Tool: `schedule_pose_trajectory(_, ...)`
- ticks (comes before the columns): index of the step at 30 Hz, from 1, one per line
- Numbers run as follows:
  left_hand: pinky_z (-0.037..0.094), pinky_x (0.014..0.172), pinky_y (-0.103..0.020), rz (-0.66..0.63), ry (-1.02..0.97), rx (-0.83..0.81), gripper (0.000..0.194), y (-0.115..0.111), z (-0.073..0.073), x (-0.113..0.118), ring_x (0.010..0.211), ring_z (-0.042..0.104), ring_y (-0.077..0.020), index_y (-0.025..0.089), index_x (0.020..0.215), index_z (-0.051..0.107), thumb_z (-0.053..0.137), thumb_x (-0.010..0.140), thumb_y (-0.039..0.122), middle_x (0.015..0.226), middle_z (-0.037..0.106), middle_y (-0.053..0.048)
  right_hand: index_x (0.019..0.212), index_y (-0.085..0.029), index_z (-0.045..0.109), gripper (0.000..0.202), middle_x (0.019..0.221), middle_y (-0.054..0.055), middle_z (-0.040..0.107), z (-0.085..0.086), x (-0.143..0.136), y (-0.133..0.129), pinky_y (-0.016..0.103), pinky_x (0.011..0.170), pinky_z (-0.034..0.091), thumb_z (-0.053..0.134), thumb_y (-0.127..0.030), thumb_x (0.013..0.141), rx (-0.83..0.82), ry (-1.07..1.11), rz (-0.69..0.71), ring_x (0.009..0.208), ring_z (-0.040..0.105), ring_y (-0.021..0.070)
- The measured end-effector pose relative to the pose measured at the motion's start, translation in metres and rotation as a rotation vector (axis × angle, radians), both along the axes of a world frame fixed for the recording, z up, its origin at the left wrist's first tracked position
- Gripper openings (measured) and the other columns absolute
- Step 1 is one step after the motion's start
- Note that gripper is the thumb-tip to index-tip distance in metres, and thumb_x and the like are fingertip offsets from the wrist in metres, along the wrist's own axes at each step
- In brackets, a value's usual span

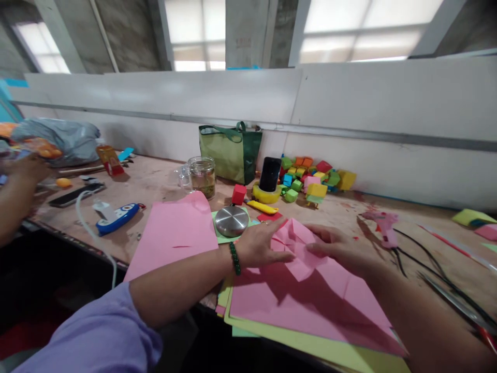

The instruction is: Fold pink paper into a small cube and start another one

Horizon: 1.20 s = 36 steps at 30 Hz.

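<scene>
A partly folded piece of pink paper (297, 239) is held between my two hands, its creased flaps standing up. My left hand (258, 243), with a green bead bracelet at the wrist, grips its left side, thumb in front. On the right side, the thumb of my right hand (337, 247) presses the paper while the fingers curl behind it. Beneath lies a stack of pink sheets (310, 311) with yellow sheets (349, 355) under them. Another pink sheet (171, 233) lies to the left, beside a round metal tin (232, 221).
Behind stand a glass mug (202, 178), a green bag (229, 153), a phone (270, 173) on a yellow holder and several folded paper cubes (298, 176). A pink glue gun (384, 225) and scissors (454, 298) lie right. Another person's hand (27, 168) is far left.
</scene>
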<state>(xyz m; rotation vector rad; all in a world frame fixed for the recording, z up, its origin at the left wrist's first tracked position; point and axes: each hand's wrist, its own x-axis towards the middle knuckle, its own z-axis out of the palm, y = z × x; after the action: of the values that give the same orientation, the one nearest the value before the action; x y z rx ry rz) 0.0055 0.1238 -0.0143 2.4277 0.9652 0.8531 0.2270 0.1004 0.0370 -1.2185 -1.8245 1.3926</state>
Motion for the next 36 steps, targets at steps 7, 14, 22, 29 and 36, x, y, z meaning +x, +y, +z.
schedule_pose_trajectory(7, 0.045, 0.073, -0.032, -0.006, 0.105, -0.008, 0.045, -0.009, 0.001, 0.008, 0.081, 0.062, -0.0237, 0.016, 0.113, 0.056, 0.052, 0.085, 0.051, 0.091, 0.067, -0.01, 0.116, -0.018, 0.064, 0.043, 0.104, 0.007, 0.069, -0.013, 0.0, -0.009, 0.037, 0.083, 0.052, 0.067, -0.033, 0.076, -0.049, 0.04, 0.08, 0.097, 0.063, 0.0261)
schedule_pose_trajectory(14, 0.045, 0.079, -0.037, 0.04, 0.113, -0.019, 0.041, -0.012, 0.001, 0.013, 0.085, 0.06, -0.0255, 0.011, 0.118, 0.054, 0.049, 0.078, 0.019, 0.094, 0.066, -0.013, 0.119, -0.02, 0.061, 0.044, 0.091, 0.003, 0.068, -0.018, -0.006, -0.013, 0.026, 0.063, 0.049, 0.064, -0.026, 0.076, -0.111, 0.058, 0.06, 0.075, 0.062, 0.0181)
schedule_pose_trajectory(22, 0.041, 0.06, -0.023, 0.016, -0.509, -0.568, 0.016, 0.011, -0.014, 0.013, 0.062, 0.053, -0.0125, 0.012, 0.076, 0.064, 0.057, 0.077, 0.026, 0.069, 0.061, -0.003, 0.129, -0.019, 0.053, 0.06, 0.081, 0.002, 0.063, -0.023, 0.005, -0.008, 0.028, 0.06, 0.048, 0.067, -0.025, 0.071, 0.156, -0.202, -0.022, 0.071, 0.059, 0.0185)
schedule_pose_trajectory(29, 0.037, 0.053, -0.022, 0.021, -0.696, -0.825, 0.034, 0.011, -0.013, 0.013, 0.055, 0.049, -0.0103, 0.012, 0.071, 0.057, 0.065, 0.072, 0.045, 0.062, 0.055, 0.0, 0.114, -0.022, 0.061, 0.04, 0.091, 0.004, 0.066, -0.025, 0.007, -0.008, 0.031, 0.064, 0.048, 0.065, -0.029, 0.074, 0.394, -0.34, -0.169, 0.073, 0.059, 0.0176)
schedule_pose_trajectory(36, 0.032, 0.051, -0.019, -0.055, -0.756, -0.922, 0.041, 0.003, -0.007, 0.013, 0.051, 0.041, -0.0057, 0.012, 0.067, 0.054, 0.078, 0.061, 0.044, 0.057, 0.048, 0.004, 0.101, -0.02, 0.066, 0.037, 0.098, 0.008, 0.07, -0.025, 0.006, -0.006, 0.034, 0.073, 0.05, 0.067, -0.046, 0.076, 0.41, -0.267, -0.188, 0.086, 0.063, 0.0231)
